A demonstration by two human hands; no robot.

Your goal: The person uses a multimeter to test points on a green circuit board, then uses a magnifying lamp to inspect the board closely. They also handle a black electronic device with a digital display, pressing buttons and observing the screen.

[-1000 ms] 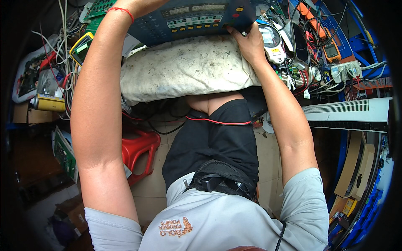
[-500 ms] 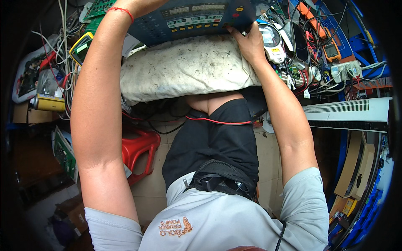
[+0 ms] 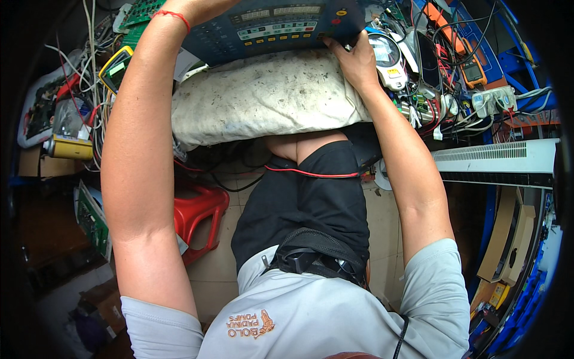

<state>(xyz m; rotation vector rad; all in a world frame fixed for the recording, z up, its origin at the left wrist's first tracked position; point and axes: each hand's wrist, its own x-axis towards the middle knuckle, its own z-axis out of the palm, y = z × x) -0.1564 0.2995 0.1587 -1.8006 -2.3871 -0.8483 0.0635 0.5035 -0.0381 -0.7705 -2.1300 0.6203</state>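
- Almost nothing has changed in the last second: both arms and the blue panel (image 3: 275, 49) look the same. That seems to mean the panel is being kept still.
- The panel is at the top middle of the frame, tilted up, with its low edge at the dirty white cloth pad (image 3: 269, 99).
- The right hand (image 3: 359, 64) is bent around the panel's lower right corner. Its thumb is on the front, and its other fingers are partly hidden, so it seems to pinch it.
- The left hand (image 3: 206, 7) is by the panel's upper left side. Its fingers are out of sight, so I cannot tell how open it is or what it holds.
- A white round-faced tool (image 3: 388, 60) is just beside the right hand.
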